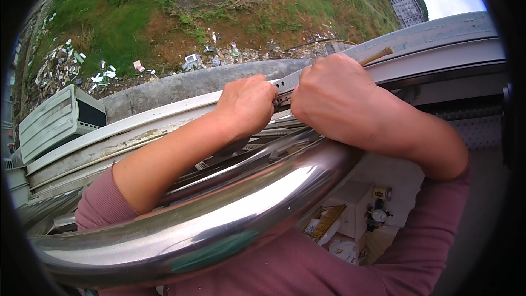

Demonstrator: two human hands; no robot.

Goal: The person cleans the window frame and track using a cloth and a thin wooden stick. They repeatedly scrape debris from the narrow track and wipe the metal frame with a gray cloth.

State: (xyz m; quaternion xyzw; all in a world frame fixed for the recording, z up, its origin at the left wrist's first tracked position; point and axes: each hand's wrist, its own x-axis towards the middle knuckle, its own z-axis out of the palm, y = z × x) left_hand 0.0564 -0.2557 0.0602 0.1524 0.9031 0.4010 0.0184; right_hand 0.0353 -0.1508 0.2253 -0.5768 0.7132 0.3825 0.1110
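Both my arms reach past a thick polished metal rail (pixel 254 197) to a window frame (pixel 164 113). My left hand (pixel 248 105) is closed at the frame; its fingertips are hidden, so what it grips cannot be told. Just to its right, my right hand (pixel 333 94) is bent into a fist around something thin. A brownish stick-like piece (pixel 377 55) sticks out beyond the knuckles of that hand. Between the two hands shows a pale strip with small round holes (pixel 281 84), above a dark gap in the frame.
An air-conditioner outdoor unit (pixel 57 119) stands outside at the left, by a concrete ledge (pixel 197 78). Scattered rubbish (pixel 61 65) lies on the grassy ground below. Inside, under my right arm, are a white cabinet (pixel 349 205) and several small items.
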